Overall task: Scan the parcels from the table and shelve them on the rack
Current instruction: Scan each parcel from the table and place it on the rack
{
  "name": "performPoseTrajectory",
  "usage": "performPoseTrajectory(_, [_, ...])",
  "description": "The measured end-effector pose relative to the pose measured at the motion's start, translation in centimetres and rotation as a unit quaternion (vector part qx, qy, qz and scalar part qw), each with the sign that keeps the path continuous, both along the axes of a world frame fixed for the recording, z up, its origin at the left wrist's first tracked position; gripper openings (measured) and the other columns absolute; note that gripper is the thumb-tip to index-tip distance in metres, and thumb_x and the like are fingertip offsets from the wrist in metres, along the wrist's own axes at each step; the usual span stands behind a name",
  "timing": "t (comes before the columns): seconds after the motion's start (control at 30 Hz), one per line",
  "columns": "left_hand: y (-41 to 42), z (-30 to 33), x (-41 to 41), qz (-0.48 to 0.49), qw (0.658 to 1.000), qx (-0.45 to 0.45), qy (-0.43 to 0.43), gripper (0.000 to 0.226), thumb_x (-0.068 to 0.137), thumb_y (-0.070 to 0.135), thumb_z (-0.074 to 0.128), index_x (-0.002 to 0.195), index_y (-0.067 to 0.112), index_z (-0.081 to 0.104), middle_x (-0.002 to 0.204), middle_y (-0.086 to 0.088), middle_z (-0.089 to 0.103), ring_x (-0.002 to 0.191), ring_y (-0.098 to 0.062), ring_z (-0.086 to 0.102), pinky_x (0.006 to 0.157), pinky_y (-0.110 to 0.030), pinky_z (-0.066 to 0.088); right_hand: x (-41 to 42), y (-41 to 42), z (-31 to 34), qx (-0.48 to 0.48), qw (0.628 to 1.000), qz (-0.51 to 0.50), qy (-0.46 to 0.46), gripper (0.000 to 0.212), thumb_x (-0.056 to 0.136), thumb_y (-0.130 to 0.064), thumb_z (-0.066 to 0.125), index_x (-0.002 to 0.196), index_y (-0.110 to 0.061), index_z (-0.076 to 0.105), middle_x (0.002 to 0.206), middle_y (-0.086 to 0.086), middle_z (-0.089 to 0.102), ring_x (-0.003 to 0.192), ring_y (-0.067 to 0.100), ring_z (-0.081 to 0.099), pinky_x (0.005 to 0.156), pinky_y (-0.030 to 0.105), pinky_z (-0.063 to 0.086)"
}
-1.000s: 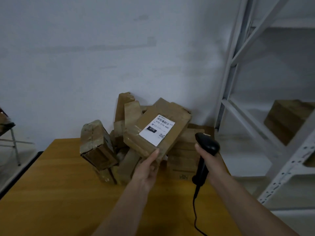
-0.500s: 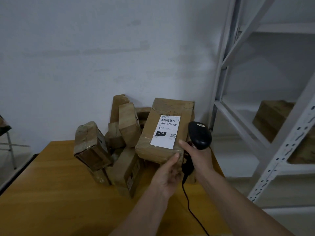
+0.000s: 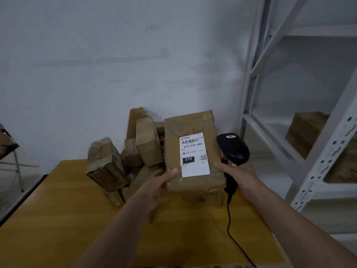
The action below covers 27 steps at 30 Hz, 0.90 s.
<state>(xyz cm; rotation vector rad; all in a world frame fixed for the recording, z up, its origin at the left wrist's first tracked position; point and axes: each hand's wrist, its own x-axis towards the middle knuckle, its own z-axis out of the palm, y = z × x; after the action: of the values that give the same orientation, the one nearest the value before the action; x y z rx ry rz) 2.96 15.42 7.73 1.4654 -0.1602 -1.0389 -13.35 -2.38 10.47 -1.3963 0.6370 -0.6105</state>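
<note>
A brown cardboard parcel (image 3: 193, 122) with a white label reading 070-070-AB0 is held up above the wooden table (image 3: 67, 219). My left hand (image 3: 156, 182) grips its lower left edge, thumb on the front. My right hand (image 3: 239, 176) holds a black barcode scanner (image 3: 232, 149) by the handle, with a finger touching the parcel's lower right side. The scanner's head sits just right of the label. A pile of several taped parcels (image 3: 133, 151) lies at the table's far edge against the wall.
A white metal rack (image 3: 313, 171) stands to the right, with brown boxes (image 3: 305, 132) on a shelf. The scanner's black cable (image 3: 233, 236) trails down across the table. A folding stand (image 3: 11, 151) shows at the far left.
The parcel has turned upright and moved right, closer to me. My right hand brought the scanner up beside the parcel and now touches it. The view shifted left.
</note>
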Motion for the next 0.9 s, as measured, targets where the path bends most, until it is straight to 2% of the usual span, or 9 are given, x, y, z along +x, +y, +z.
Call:
performPoseTrajectory(0.07, [-0.3,1.4,-0.1,-0.066,0.996,0.056,-0.035,0.084,0.054,0.032,0.088,0.130,0.016,0.055,0.119,-0.008,0.068,0.108,-0.030,0.064,0.091,-0.049,0.053,0.0,0.2,-0.1,-0.013,1.000,0.022,0.013,0.044,0.068,-0.008,0.084,0.099,-0.032,0.063,0.106,-0.006,0.067,0.103,0.009,0.059,0.096,0.034,0.046])
performPoseTrajectory(0.17, [-0.9,1.9,-0.4,-0.082,0.989,0.110,-0.046,0.083,0.040,0.026,0.095,0.117,0.014,0.064,0.115,-0.011,0.070,0.105,-0.032,0.065,0.091,-0.051,0.053,0.0,0.3,-0.1,-0.038,0.998,0.041,0.026,0.039,0.070,-0.014,0.084,0.096,-0.035,0.063,0.103,-0.009,0.066,0.103,0.008,0.058,0.095,0.034,0.045])
performPoseTrajectory(0.2, [-1.2,1.5,-0.4,-0.067,0.991,0.104,-0.043,0.085,0.039,0.024,0.096,0.117,0.013,0.065,0.114,-0.011,0.070,0.102,-0.030,0.067,0.086,-0.048,0.056,0.1,0.1,-0.2,-0.043,0.998,0.042,0.031,0.037,0.073,-0.016,0.082,0.097,-0.035,0.062,0.103,-0.009,0.065,0.104,0.010,0.057,0.096,0.034,0.045])
performPoseTrajectory(0.27, [-1.6,1.2,-0.8,-0.019,0.995,0.081,-0.052,0.070,0.053,0.015,0.093,0.117,0.010,0.065,0.111,-0.009,0.072,0.089,-0.021,0.069,0.067,-0.034,0.058,0.2,0.1,0.0,-0.068,0.996,0.039,0.043,0.034,0.078,-0.019,0.079,0.103,-0.032,0.061,0.105,-0.008,0.063,0.107,0.012,0.055,0.095,0.033,0.044])
performPoseTrajectory(0.37, [-2.2,1.5,-1.1,0.090,0.993,0.036,-0.072,0.055,0.065,0.002,0.086,0.114,0.010,0.063,0.105,-0.006,0.072,0.080,-0.017,0.068,0.054,-0.027,0.052,0.6,0.4,0.1,-0.128,0.989,0.038,0.067,0.049,0.078,-0.027,0.079,0.121,-0.019,0.057,0.115,0.000,0.061,0.108,0.011,0.055,0.082,0.021,0.044])
performPoseTrajectory(0.5, [-2.8,2.0,-0.5,0.130,0.988,0.018,-0.087,0.083,0.058,0.003,0.090,0.130,0.013,0.052,0.117,-0.009,0.068,0.094,-0.026,0.068,0.066,-0.039,0.060,0.4,1.8,0.8,-0.144,0.987,0.048,0.047,0.030,0.082,-0.018,0.074,0.108,-0.024,0.061,0.095,-0.009,0.063,0.087,-0.005,0.053,0.066,0.012,0.040])
performPoseTrajectory(0.67, [-3.5,1.8,-0.4,0.139,0.980,0.035,-0.142,0.094,0.062,0.004,0.088,0.141,0.018,0.040,0.132,-0.010,0.058,0.118,-0.032,0.058,0.093,-0.051,0.052,0.3,3.1,1.3,-0.148,0.988,0.021,0.034,0.012,0.081,-0.022,0.076,0.088,-0.020,0.066,0.065,-0.003,0.060,0.060,0.004,0.057,0.051,0.013,0.042])
performPoseTrajectory(0.77, [-3.8,1.4,-0.2,0.143,0.975,0.046,-0.164,0.095,0.065,0.005,0.086,0.145,0.017,0.035,0.139,-0.011,0.052,0.127,-0.033,0.050,0.100,-0.050,0.048,0.2,3.5,1.8,-0.145,0.988,0.024,0.039,0.010,0.083,-0.023,0.073,0.088,-0.019,0.065,0.059,-0.002,0.057,0.052,0.006,0.055,0.048,0.015,0.043])
performPoseTrajectory(0.9, [-4.0,1.4,-0.2,0.139,0.972,0.056,-0.182,0.093,0.068,0.005,0.085,0.145,0.015,0.034,0.142,-0.011,0.049,0.131,-0.033,0.046,0.102,-0.049,0.045,-0.1,3.8,1.9,-0.128,0.991,0.031,0.032,0.010,0.085,-0.025,0.070,0.092,-0.021,0.064,0.060,0.000,0.057,0.054,0.010,0.056,0.052,0.019,0.045])
